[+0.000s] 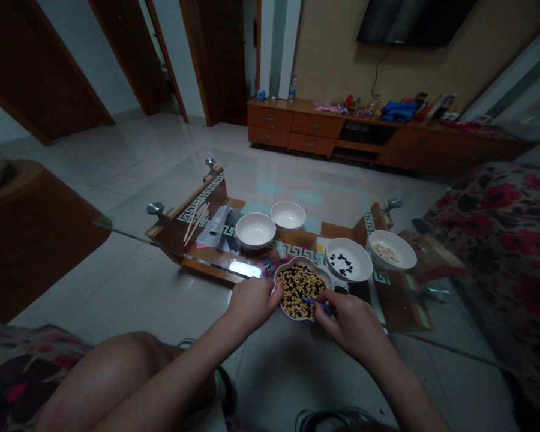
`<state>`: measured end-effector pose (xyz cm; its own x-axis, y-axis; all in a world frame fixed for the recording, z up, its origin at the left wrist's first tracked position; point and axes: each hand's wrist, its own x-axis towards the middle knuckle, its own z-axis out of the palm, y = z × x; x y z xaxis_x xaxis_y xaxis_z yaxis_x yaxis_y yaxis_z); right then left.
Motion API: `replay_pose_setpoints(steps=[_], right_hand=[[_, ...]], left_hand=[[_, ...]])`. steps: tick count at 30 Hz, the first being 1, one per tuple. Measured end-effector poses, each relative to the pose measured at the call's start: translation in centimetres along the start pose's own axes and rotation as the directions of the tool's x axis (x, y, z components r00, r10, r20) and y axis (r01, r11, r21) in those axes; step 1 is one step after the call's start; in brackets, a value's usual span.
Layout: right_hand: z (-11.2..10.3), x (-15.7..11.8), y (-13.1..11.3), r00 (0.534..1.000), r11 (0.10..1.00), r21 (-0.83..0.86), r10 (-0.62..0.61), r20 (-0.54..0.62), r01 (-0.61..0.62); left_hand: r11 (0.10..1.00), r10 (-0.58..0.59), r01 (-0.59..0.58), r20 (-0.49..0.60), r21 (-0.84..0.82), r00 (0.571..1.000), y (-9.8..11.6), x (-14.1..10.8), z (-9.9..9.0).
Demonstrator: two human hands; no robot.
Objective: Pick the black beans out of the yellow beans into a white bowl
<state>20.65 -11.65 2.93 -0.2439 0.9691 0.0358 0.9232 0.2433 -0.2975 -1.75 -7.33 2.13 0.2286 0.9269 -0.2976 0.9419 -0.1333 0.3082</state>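
Note:
A scalloped bowl [330, 282] with a pale rim sits at the near edge of the glass table, filled with mixed yellow and black beans [299, 288]. My left hand [254, 306] grips the bowl's left rim, thumb on the edge. Over the bowl's right side, my right hand [351, 321] pinches a slim blue tool [317, 303] whose tip reaches into the beans; its exact kind is unclear. Just right of the bowl stands a white bowl [360, 270] with several black beans [342, 264]. Beyond it, another white bowl [405, 258] contains pale pieces [386, 252].
Two white bowls [255, 231] with nothing visible inside stand further back on the glass table [130, 207]. Chopsticks [197, 225] lie to the left. A lit phone [244, 269] is near the front edge. My knee [112, 372] is at lower left.

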Motion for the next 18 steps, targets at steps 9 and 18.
replay_pose_setpoints(steps=[9,18], right_hand=[[0.17,-0.08,0.15,0.998,0.999,-0.027,-0.037,-0.045,0.036],[0.07,-0.13,0.62,0.962,0.994,-0.094,-0.070,-0.265,0.047]], left_hand=[[1.000,0.008,-0.008,-0.002,-0.008,1.000,-0.05,0.02,0.04],[1.000,0.014,-0.014,-0.004,-0.006,1.000,-0.13,-0.06,0.05]])
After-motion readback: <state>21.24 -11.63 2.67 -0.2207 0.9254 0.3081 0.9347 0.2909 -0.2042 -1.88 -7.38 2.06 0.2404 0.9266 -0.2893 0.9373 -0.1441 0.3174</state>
